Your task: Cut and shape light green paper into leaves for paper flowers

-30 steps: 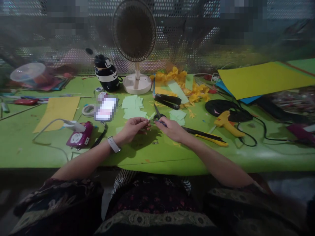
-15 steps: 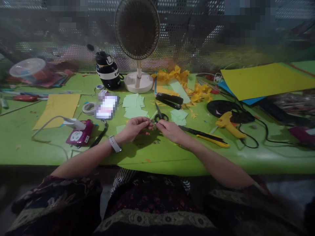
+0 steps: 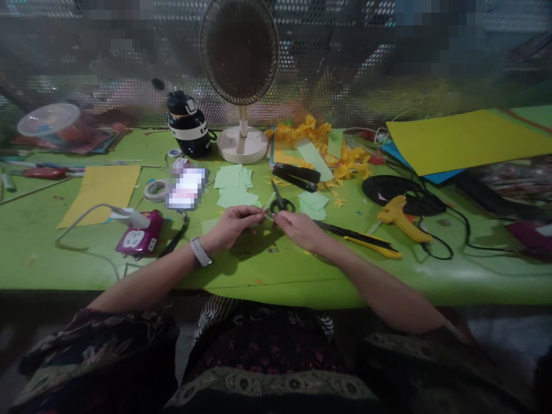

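Observation:
My left hand (image 3: pixel 235 225), with a pale watch strap on its wrist, pinches something tiny between thumb and forefinger; I cannot make out what. Its fingertips nearly meet those of my right hand (image 3: pixel 297 229), which is also closed in a pinch, with its hold hidden. Just beyond the right hand lie black-handled scissors (image 3: pixel 282 202) on the green tabletop. Pale green paper squares (image 3: pixel 235 178) lie stacked past the left hand. More green pieces (image 3: pixel 314 204) sit beyond the right hand, near a black stapler (image 3: pixel 296 176).
A fan (image 3: pixel 242 144) and a dark bottle (image 3: pixel 190 129) stand at the back beside orange paper flowers (image 3: pixel 351 161). To the right are a yellow cutter (image 3: pixel 373 246) and a yellow glue gun (image 3: pixel 405 220) with its cord. At left lie a purple power strip (image 3: pixel 144 236) and a tape roll (image 3: pixel 155 190).
Both hands stay close together over the table, with only slight finger movement. The left hand's lower fingers have curled in a little. Objects on the table have not moved.

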Tool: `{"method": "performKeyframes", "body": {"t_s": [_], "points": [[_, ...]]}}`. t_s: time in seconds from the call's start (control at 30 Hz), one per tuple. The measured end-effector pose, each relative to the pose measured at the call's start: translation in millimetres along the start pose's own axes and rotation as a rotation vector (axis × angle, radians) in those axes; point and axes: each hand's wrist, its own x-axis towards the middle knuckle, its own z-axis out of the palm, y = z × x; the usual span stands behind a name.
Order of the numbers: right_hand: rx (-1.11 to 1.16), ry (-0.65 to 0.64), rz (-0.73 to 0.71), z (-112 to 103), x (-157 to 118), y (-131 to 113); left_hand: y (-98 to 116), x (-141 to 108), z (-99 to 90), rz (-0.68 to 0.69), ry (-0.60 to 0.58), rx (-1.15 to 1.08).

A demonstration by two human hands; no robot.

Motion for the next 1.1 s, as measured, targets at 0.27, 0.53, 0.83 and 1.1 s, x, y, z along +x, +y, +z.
{"method": "performKeyframes", "body": {"t_s": [0.27, 0.53, 0.83, 1.1], "points": [[0.061, 0.006, -0.036, -0.1, -0.8, 1.6, -1.1, 0.4, 0.2, 0.042, 0.008, 0.028], [0.085, -0.032, -0.076, 1.2, -1.4, 2.6, -1.1, -0.7, 0.9, 0.087, 0.021, 0.05], [0.132, -0.074, -0.088, 1.4, -2.0, 2.8, -2.6, -1.2, 1.5, 0.112, 0.009, 0.023], [0.204, -0.089, -0.076, 0.6, -3.3, 1.9, -7.4, 0.6, 0.7, 0.169, -0.056, 0.006]]}}
